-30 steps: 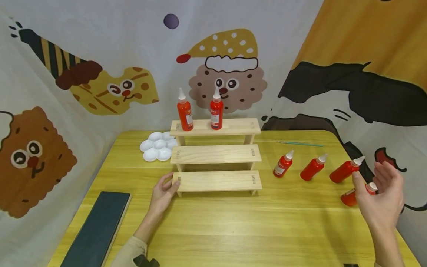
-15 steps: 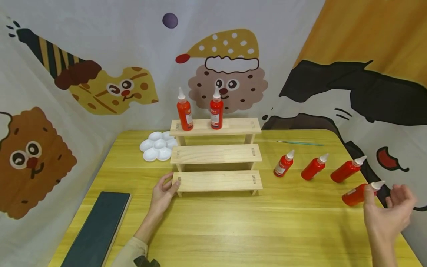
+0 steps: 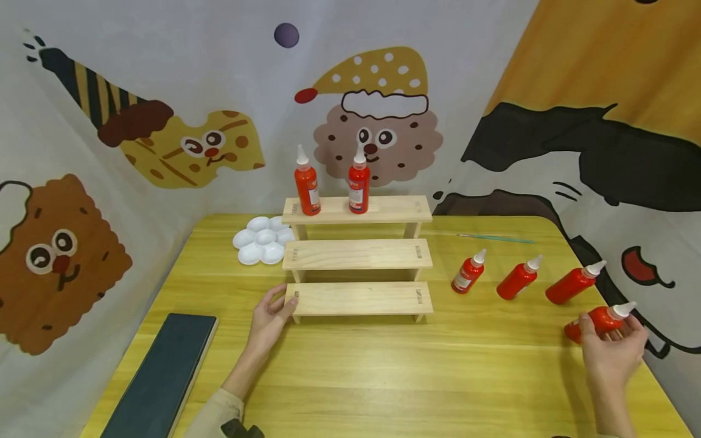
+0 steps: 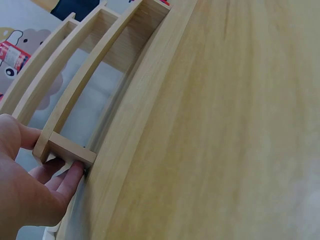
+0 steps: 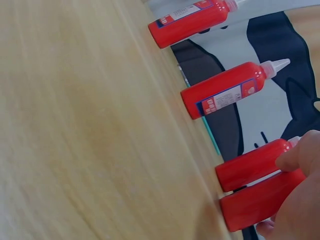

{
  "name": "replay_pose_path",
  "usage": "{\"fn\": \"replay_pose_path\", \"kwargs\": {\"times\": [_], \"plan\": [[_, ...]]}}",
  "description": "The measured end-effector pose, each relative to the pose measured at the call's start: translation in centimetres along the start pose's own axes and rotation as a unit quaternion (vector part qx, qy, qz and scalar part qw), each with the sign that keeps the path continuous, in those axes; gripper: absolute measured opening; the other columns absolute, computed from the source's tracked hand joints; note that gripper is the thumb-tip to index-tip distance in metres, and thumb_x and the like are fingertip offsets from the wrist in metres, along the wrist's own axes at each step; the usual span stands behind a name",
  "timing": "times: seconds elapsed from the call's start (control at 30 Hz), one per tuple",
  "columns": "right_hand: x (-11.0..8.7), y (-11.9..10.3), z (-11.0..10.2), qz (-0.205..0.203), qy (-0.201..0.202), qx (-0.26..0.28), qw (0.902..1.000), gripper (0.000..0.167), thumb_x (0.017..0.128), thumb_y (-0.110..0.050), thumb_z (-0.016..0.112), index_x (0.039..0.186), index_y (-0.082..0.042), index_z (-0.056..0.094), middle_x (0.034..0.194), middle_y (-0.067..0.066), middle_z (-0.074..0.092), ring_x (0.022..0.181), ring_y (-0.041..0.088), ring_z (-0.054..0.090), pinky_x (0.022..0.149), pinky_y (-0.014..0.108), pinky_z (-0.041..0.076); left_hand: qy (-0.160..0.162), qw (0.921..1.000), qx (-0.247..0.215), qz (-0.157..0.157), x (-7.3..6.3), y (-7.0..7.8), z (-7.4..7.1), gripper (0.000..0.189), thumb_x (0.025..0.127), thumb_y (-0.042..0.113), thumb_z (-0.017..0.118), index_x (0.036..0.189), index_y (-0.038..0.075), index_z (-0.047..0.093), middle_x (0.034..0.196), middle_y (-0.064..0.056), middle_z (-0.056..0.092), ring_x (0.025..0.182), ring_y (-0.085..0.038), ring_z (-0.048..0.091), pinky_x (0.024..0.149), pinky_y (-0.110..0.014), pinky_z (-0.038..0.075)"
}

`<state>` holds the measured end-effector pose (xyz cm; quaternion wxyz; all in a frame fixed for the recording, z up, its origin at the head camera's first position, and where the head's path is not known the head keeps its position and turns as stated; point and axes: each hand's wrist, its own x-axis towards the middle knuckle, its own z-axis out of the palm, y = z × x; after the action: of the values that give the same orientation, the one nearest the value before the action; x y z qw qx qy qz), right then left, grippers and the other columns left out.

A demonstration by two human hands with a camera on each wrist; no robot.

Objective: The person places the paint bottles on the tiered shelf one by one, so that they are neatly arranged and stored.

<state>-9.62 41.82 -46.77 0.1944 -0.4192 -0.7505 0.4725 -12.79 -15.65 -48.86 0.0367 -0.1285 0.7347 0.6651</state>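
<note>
A three-step wooden stand stands in the middle of the table. My left hand grips the left end of its lowest step, thumb on top; in the left wrist view the fingers reach under to the end support. Two red squeeze bottles with white nozzles, one left and one right, stand upright on the top step. At the far right, my right hand holds the nearest red squeeze bottle, thumb on one side and fingers round the other. In the right wrist view that bottle stands close beside another.
Three more red bottles stand right of the stand. A thin teal paintbrush lies behind them. A white flower-shaped palette sits left of the stand, and a dark flat board lies front left.
My right hand has come down and inward from beside the rear bottles and closed round the nearest bottle. The left hand stays on the stand's lowest step.
</note>
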Motion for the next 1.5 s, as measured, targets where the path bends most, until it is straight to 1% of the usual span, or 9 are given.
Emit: {"fn": "replay_pose_path", "kwargs": {"times": [0.2, 0.4, 0.63, 0.73, 0.97, 1.17, 1.23, 1.4, 1.5], "plan": [[0.5, 1.0, 0.5, 0.004, -0.017, -0.031, 0.9994, 0.071, 0.097, -0.036, 0.063, 0.156, -0.020, 0.028, 0.137, -0.012, 0.046, 0.124, 0.009, 0.046, 0.119, 0.029, 0.039, 0.001, 1.0000, -0.001, 0.000, 0.0, -0.1, 0.0, 0.055, 0.100, 0.018, 0.065, 0.150, 0.008, 0.044, 0.144, -0.025, 0.056, 0.122, -0.033, 0.064, 0.091, -0.023, 0.059], [0.7, 1.6, 0.8, 0.015, -0.041, -0.034, 0.9985, 0.068, 0.097, -0.035, 0.063, 0.153, -0.016, 0.030, 0.146, 0.008, 0.045, 0.131, 0.021, 0.041, 0.126, 0.036, 0.029, -0.003, 1.0000, -0.003, 0.004, -0.1, 0.0, 0.0, 0.056, 0.100, 0.018, 0.065, 0.150, 0.007, 0.044, 0.145, -0.025, 0.056, 0.123, -0.035, 0.063, 0.091, -0.024, 0.059], [0.1, 2.1, 0.8, -0.019, -0.026, -0.020, 0.9993, 0.053, 0.094, -0.017, 0.065, 0.141, -0.022, 0.041, 0.101, -0.026, 0.041, 0.090, -0.007, 0.039, 0.106, 0.021, 0.040, -0.004, 1.0000, -0.003, 0.003, -0.1, 0.1, 0.0, 0.056, 0.100, 0.019, 0.065, 0.150, 0.008, 0.043, 0.145, -0.024, 0.055, 0.125, -0.035, 0.063, 0.093, -0.025, 0.059], [0.1, 2.3, 0.8, -0.022, -0.019, -0.021, 0.9994, 0.052, 0.095, -0.016, 0.064, 0.142, -0.023, 0.043, 0.101, -0.027, 0.042, 0.089, -0.008, 0.039, 0.102, 0.020, 0.040, -0.004, 1.0000, -0.005, 0.003, -0.1, 0.1, 0.0, 0.056, 0.100, 0.019, 0.065, 0.150, 0.008, 0.044, 0.145, -0.024, 0.055, 0.124, -0.034, 0.063, 0.092, -0.024, 0.059], [-0.3, 2.2, 0.7, 0.026, -0.018, 0.003, 0.9995, 0.056, 0.095, -0.023, 0.068, 0.147, -0.028, 0.048, 0.121, -0.019, 0.057, 0.096, -0.005, 0.047, 0.115, 0.025, 0.040, -0.002, 1.0000, -0.006, 0.002, 0.0, 0.1, 0.0, 0.056, 0.100, 0.019, 0.065, 0.150, 0.007, 0.044, 0.145, -0.024, 0.056, 0.122, -0.032, 0.064, 0.090, -0.023, 0.059], [-0.8, 2.1, 0.5, 0.015, 0.003, 0.084, 0.9964, 0.046, 0.091, -0.017, 0.075, 0.133, -0.028, 0.061, 0.091, -0.028, 0.054, 0.083, -0.006, 0.049, 0.074, 0.001, 0.042, -0.003, 1.0000, -0.005, 0.001, -0.1, 0.0, -0.1, 0.056, 0.100, 0.020, 0.065, 0.150, 0.008, 0.043, 0.146, -0.024, 0.055, 0.123, -0.034, 0.064, 0.093, -0.027, 0.059], [-1.0, 2.0, 0.4, 0.001, 0.010, 0.115, 0.9933, 0.043, 0.089, -0.012, 0.076, 0.127, -0.027, 0.064, 0.089, -0.027, 0.057, 0.082, -0.006, 0.052, 0.069, 0.000, 0.043, -0.004, 1.0000, -0.006, 0.000, -0.1, 0.0, -0.1, 0.056, 0.100, 0.019, 0.064, 0.151, 0.008, 0.043, 0.146, -0.024, 0.055, 0.123, -0.033, 0.064, 0.094, -0.028, 0.059], [-2.2, 0.8, 0.2, -0.024, 0.018, 0.104, 0.9942, 0.051, 0.091, -0.013, 0.075, 0.138, -0.028, 0.061, 0.118, -0.020, 0.066, 0.098, -0.007, 0.056, 0.110, 0.013, 0.042, -0.002, 1.0000, -0.005, -0.001, 0.0, 0.0, -0.1, 0.055, 0.100, 0.019, 0.065, 0.150, 0.008, 0.044, 0.146, -0.024, 0.055, 0.121, -0.032, 0.065, 0.093, -0.026, 0.059], [-3.0, -0.3, 0.1, -0.042, 0.022, 0.076, 0.9960, 0.053, 0.092, -0.015, 0.074, 0.141, -0.030, 0.060, 0.134, -0.016, 0.064, 0.104, -0.008, 0.055, 0.116, 0.022, 0.041, -0.001, 1.0000, -0.005, -0.001, 0.0, -0.1, 0.0, 0.055, 0.100, 0.019, 0.065, 0.150, 0.007, 0.044, 0.145, -0.024, 0.055, 0.121, -0.032, 0.065, 0.092, -0.026, 0.059]]}}
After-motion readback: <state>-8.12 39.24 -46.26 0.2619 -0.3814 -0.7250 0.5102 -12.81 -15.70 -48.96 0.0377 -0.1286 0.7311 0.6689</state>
